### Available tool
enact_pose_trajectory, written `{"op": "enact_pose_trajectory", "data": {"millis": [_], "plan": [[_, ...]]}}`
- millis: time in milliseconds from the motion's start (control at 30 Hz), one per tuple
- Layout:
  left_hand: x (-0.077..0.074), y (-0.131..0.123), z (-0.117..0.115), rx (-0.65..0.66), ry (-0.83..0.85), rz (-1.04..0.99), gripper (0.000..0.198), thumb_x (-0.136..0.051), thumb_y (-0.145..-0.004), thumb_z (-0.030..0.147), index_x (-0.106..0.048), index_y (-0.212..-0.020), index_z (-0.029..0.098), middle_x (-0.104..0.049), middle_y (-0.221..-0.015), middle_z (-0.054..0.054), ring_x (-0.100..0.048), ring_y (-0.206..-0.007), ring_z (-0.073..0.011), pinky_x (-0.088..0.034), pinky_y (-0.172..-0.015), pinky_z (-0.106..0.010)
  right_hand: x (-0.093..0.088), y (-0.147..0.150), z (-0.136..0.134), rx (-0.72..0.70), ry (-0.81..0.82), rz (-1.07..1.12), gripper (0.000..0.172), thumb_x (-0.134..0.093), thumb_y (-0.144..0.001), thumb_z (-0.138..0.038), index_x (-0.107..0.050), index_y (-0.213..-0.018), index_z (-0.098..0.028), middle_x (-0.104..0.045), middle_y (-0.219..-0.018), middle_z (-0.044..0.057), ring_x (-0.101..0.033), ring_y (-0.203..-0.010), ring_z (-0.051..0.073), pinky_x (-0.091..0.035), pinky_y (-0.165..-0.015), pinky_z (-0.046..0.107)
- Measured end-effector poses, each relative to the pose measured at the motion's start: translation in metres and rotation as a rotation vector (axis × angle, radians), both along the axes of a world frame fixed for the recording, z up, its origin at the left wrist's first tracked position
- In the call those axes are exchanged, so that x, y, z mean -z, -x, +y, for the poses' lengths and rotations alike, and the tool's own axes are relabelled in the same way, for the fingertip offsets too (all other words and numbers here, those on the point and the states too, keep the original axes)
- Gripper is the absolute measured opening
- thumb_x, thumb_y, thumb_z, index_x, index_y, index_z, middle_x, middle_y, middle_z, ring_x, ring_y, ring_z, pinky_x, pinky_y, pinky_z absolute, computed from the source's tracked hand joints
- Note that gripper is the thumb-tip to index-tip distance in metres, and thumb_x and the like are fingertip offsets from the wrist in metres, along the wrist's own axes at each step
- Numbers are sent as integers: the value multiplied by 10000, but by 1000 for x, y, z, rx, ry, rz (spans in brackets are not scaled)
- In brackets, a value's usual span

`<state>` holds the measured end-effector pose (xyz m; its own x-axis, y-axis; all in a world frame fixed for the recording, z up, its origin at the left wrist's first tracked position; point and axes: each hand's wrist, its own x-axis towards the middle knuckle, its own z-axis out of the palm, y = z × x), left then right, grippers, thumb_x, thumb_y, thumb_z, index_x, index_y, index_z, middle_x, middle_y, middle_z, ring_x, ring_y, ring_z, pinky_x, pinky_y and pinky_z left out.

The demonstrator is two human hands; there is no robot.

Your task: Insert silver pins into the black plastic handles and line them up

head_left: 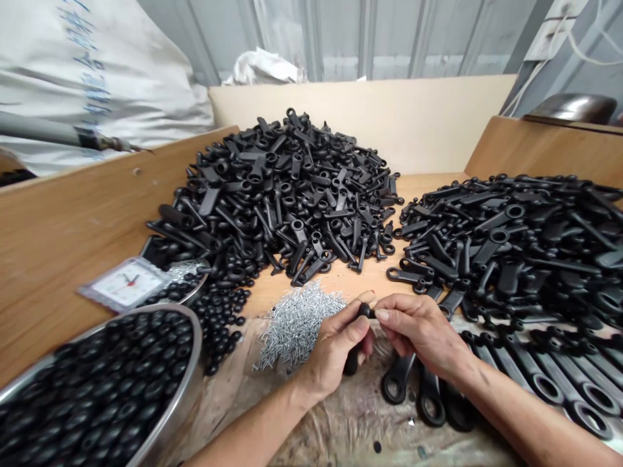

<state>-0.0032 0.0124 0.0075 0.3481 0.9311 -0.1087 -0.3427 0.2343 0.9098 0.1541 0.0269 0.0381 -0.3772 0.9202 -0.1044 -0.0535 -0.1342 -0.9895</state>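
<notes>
My left hand (331,350) is closed around a black crank handle (350,363), most of it hidden by the fingers and palm. A rounded black knob (364,310) shows at its upper end, between thumb and forefinger. Touching it from the right, my right hand (421,329) pinches a small dark piece at the knob's side; its shape is mostly covered by the fingertips. Just left of my hands lies a heap of small silver pins (296,327). Under my right wrist rest several black crank handles (431,399) with ring-shaped ends.
A large pile of black handles (292,188) rises at the back, another pile (516,246) at right. Handles in a row (540,376) lie front right. A metal basin (195,363) of black knobs stands front left, near a square clock (126,283). Wooden boards (73,240) wall the table.
</notes>
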Motion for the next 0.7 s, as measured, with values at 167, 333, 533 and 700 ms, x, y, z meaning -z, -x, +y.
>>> {"op": "enact_pose_trajectory", "data": {"millis": [167, 333, 533, 700], "plan": [[-1, -5, 3, 52, 209, -188, 330, -513, -799, 422, -535, -1008, 167, -490, -551, 14, -379, -375, -60, -256, -344, -159, 3, -6, 4, -80, -181, -124, 273, -607, -774, -310, -626, -1009, -172, -568, -573, -19, -475, -471, 87, -366, -443, 189], [0, -5, 0, 146, 182, 3, 443, -396, -838, 506, -590, -811, 109, -553, -625, -52, -499, -485, -116, -379, -419, -220, -1, -15, 3, -64, -541, -424, 174, -492, -848, -232, -655, -857, -174, -630, -706, 7, -559, -646, 116, -404, -622, 217], [5, 7, 8, -95, -223, 570, 384, -574, -779, 372, -550, -1120, 196, -591, -705, 13, -503, -602, -88, -393, -573, -193, -14, -26, 10, -109, -630, -970, 169, -554, -794, -247, -615, -655, -173, -563, -577, 0, -475, -537, 101, -283, -518, 225], [7, 8, 6, 185, -305, 750, 294, -554, -790, 329, -600, -1045, 189, -594, -706, -1, -525, -626, -109, -400, -582, -216, -14, -21, 14, -256, -513, -1195, 169, -629, -736, -248, -605, -584, -176, -542, -532, 28, -498, -524, 141, -255, -528, 253]]}}
